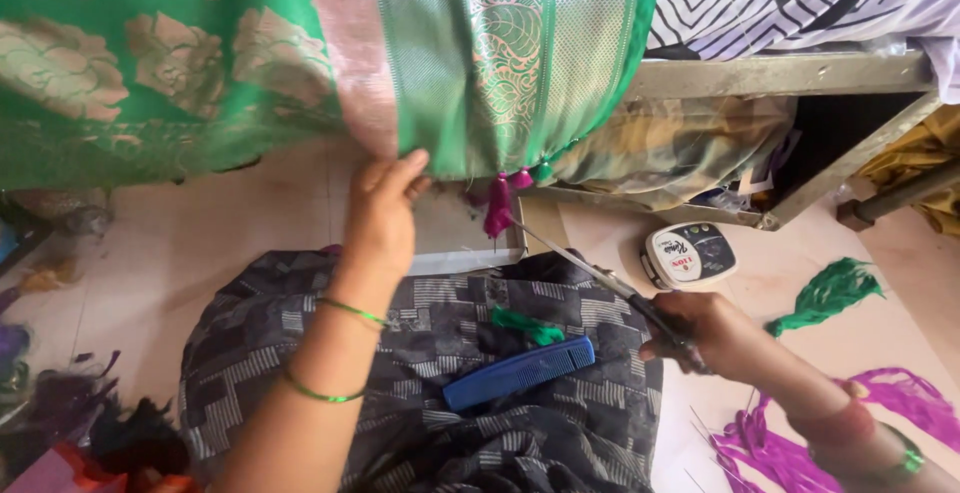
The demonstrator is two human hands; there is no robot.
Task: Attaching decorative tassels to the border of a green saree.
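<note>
Left hand (383, 215): pinching hem of green cloth (440, 63), far centre.
Right hand (712, 335): closed around scissors (590, 268), tips at pink tassel (497, 205).
Lap: blue comb (518, 373), near centre.
Floor right: green threads (830, 293).

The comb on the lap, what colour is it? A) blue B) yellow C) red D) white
A: the comb lying on the dark patterned cloth over the lap is blue, between the left hand at the green fabric and the right hand holding scissors.
</note>
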